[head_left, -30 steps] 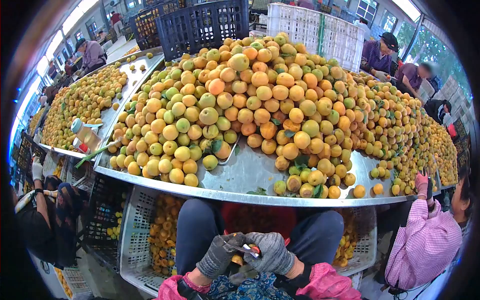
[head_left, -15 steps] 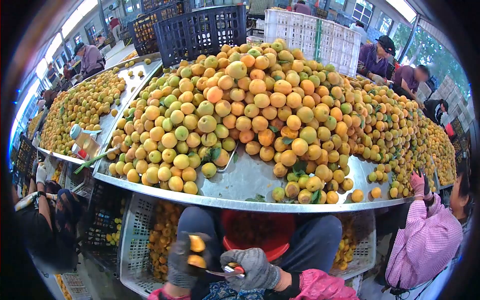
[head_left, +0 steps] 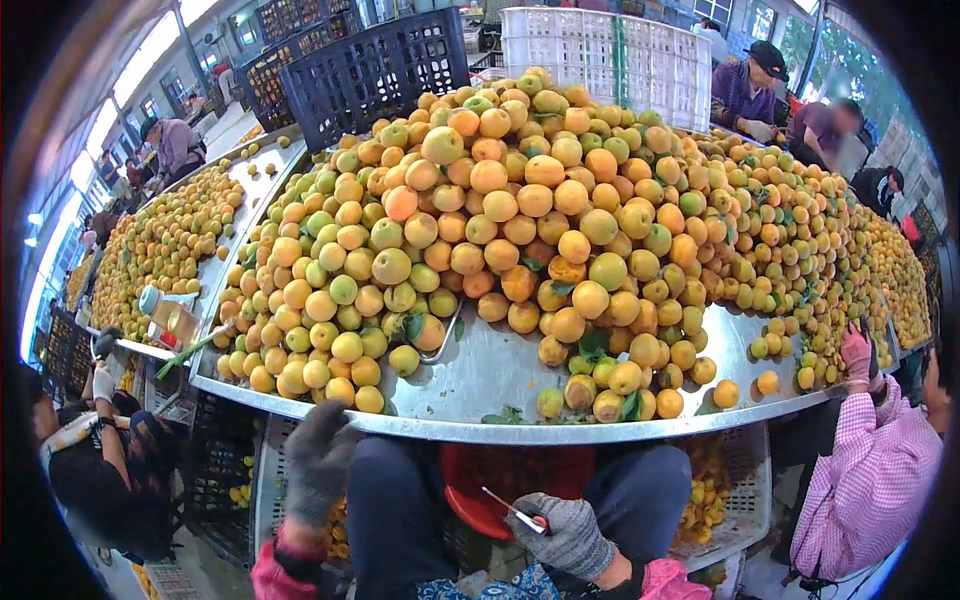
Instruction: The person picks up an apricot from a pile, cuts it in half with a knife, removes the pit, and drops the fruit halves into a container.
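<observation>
A small knife (head_left: 512, 509) with a thin blade and a red and white handle is gripped in my right hand (head_left: 560, 535), which wears a grey glove. This hand is over my lap, in front of the red basin (head_left: 475, 508). My left hand (head_left: 318, 462), also gloved in grey, is raised near the front edge of the metal table (head_left: 450, 428), above a crate of cut fruit (head_left: 338, 528). Its fingers look loosely apart, and I see nothing in them. A big heap of apricots (head_left: 480, 230) in orange, yellow and green covers much of the table.
A dark crate (head_left: 375, 75) and a white crate (head_left: 610, 60) stand behind the heap. A second pale crate (head_left: 745, 490) sits right of my knees. Co-workers sit close by on the left and in a pink checked shirt (head_left: 865, 480) on the right.
Two apricot halves were in my left hand and are gone from it now. That hand has risen leftward to the table edge. My right hand has shifted right with the knife.
</observation>
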The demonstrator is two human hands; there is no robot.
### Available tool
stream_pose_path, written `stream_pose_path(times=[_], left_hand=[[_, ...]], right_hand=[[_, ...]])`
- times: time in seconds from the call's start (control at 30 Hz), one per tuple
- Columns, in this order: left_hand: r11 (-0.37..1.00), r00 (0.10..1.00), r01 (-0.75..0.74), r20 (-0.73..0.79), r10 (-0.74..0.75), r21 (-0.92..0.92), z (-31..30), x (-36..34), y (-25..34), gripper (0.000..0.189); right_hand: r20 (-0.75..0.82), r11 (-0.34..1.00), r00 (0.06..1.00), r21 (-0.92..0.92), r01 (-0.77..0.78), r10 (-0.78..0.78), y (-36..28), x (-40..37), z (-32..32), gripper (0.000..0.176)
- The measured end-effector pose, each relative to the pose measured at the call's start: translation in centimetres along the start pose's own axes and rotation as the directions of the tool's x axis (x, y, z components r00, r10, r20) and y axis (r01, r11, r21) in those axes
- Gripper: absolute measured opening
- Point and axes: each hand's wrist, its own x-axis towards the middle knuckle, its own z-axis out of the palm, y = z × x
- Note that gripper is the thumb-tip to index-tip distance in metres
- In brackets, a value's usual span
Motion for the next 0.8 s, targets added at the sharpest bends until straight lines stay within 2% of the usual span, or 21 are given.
stream_pose_path(times=[0.03, 0.07, 0.1, 0.17, 0.2, 0.23, 0.3, 0.33, 0.37, 0.43, 0.47, 0.5, 0.53, 0.57, 0.6, 0.63, 0.7, 0.73, 0.77, 0.8], left_hand=[[0.997, 0.997, -0.062, 0.033, 0.064, -0.054, 2.9, 2.1, 0.5, 0.032], [0.99, 0.985, -0.108, 0.124, 0.119, -0.094, 5.9, 4.2, 2.1, 0.032], [0.98, 0.962, -0.145, 0.211, 0.172, -0.138, 8.9, 6.1, 3.5, 0.033], [0.936, 0.914, -0.338, 0.275, 0.3, 0.103, 15.3, 9.1, 3.3, 0.04], [0.926, 0.901, -0.323, 0.363, 0.239, 0.193, 17.8, 10.0, 3.8, 0.046], [0.907, 0.881, -0.314, 0.442, 0.168, 0.281, 20.0, 10.6, 4.5, 0.052], [0.846, 0.856, -0.244, 0.515, -0.041, 0.473, 23.3, 10.7, 6.5, 0.059], [0.836, 0.895, -0.272, 0.444, 0.038, 0.476, 24.5, 10.2, 6.3, 0.059], [0.834, 0.894, -0.274, 0.446, 0.037, 0.479, 24.9, 10.2, 6.1, 0.059], [0.895, 0.909, -0.208, 0.416, 0.029, 0.394, 24.9, 10.1, 6.1, 0.057], [0.894, 0.909, -0.211, 0.416, 0.031, 0.395, 24.5, 9.7, 5.9, 0.057], [0.934, 0.903, -0.199, 0.426, 0.057, 0.298, 23.4, 9.3, 6.1, 0.053], [0.963, 0.898, -0.184, 0.433, 0.082, 0.199, 22.2, 8.7, 6.2, 0.05], [0.962, 0.9, -0.186, 0.427, 0.085, 0.2, 21.0, 7.8, 6.1, 0.05], [0.997, 0.884, -0.054, 0.462, 0.069, -0.046, 19.7, 6.5, 5.8, 0.048], [0.954, 0.865, 0.094, 0.497, 0.063, -0.284, 18.5, 5.0, 5.9, 0.046], [0.888, 0.843, 0.186, 0.532, 0.077, -0.422, 15.8, 1.9, 7.1, 0.041], [0.81, 0.837, 0.292, 0.545, 0.041, -0.509, 15.4, 0.3, 7.3, 0.044], [0.804, 0.829, 0.321, 0.558, 0.016, -0.5, 14.4, -1.2, 7.8, 0.046], [0.742, 0.841, 0.38, 0.541, -0.028, -0.552, 14.4, -2.7, 7.6, 0.047]], right_hand=[[-0.016, 0.996, 0.999, 0.082, -0.039, 0.04, 0.0, 0.1, -0.2, 0.024], [-0.021, 0.995, 0.999, 0.088, -0.038, 0.04, -0.1, 0.3, -0.7, 0.024], [-0.022, 0.991, 0.994, 0.077, -0.107, 0.109, -0.5, 0.4, -1.2, 0.027], [-0.021, 0.969, 0.97, 0.059, -0.24, 0.241, -0.6, 0.7, -1.7, 0.033], [-0.091, 0.988, 0.983, 0.027, -0.154, 0.156, 0.2, 0.4, -1.5, 0.033], [-0.095, 0.987, 0.983, 0.033, -0.156, 0.159, 0.4, 0.6, -1.6, 0.033], [-0.38, 0.994, 0.925, 0.094, 0.06, -0.02, 0.2, 0.8, -2.0, 0.024], [-0.361, 0.978, 0.929, 0.209, 0.0, 0.077, 0.1, 0.5, -2.4, 0.025], [-0.362, 0.977, 0.929, 0.213, -0.001, 0.08, 0.6, 0.3, -2.6, 0.025], [-0.142, 0.778, 0.897, 0.566, -0.274, 0.419, 1.1, 0.1, -2.9, 0.031], [-0.151, 0.772, 0.901, 0.584, -0.251, 0.407, 1.0, 0.1, -3.0, 0.035], [-0.156, 0.775, 0.902, 0.582, -0.245, 0.402, 0.8, 0.1, -3.5, 0.035], [-0.121, 0.734, 0.89, 0.619, -0.279, 0.44, 0.7, -0.1, -4.0, 0.035], [-0.082, 0.689, 0.876, 0.654, -0.313, 0.475, 0.4, -0.1, -4.2, 0.035], [-0.089, 0.664, 0.86, 0.676, -0.318, 0.503, -0.1, -0.1, -4.0, 0.036], [-0.084, 0.666, 0.864, 0.675, -0.318, 0.497, -0.4, -0.2, -3.7, 0.036], [-0.178, 0.716, 0.889, 0.667, -0.206, 0.421, -0.7, -0.2, -2.8, 0.043], [-0.173, 0.72, 0.893, 0.662, -0.206, 0.415, -0.6, -0.2, -2.3, 0.043], [-0.19, 0.837, 0.908, 0.49, -0.242, 0.373, -0.4, -0.3, -1.9, 0.042], [-0.2, 0.918, 0.923, 0.296, -0.263, 0.329, -0.4, -0.5, -1.6, 0.041]])
